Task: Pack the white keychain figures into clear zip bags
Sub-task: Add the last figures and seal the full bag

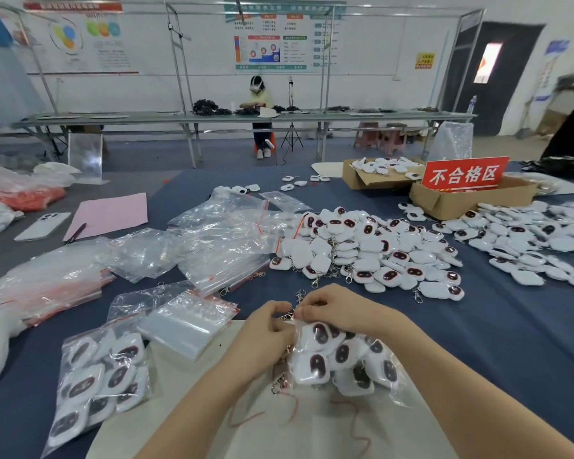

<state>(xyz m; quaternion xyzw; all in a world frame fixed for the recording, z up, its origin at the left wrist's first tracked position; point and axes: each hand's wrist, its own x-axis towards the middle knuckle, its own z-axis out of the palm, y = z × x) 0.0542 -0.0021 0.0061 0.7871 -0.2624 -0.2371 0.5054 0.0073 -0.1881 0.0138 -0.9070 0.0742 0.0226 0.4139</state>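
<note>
Both hands meet at the mouth of a clear bag (342,359) stuffed with white figures (315,367), which lies on a pale sheet (193,422) at the near edge of the desk (478,326). The left hand (265,329) has its fingers curled in, pinching the bag's top edge from the left. The right hand (338,309) pinches the same edge from the right between thumb and fingertips. Metal clips (287,315) poke out between the two hands. A second bag (100,382), also full of figures, lies flat to the left, partly on the sheet. Just beyond it is a stack of empty bags (186,323), with more loose ones (212,236) scattered farther back. A pile (371,246) of unpacked figures sits beyond the hands, and another heap (527,240) spreads to the right. Two cardboard boxes (461,200) stand behind the piles, the nearer one carrying a red sign (464,173). Far left lie a phone (43,226), pink paper (110,213) and a pen (75,233).
</note>
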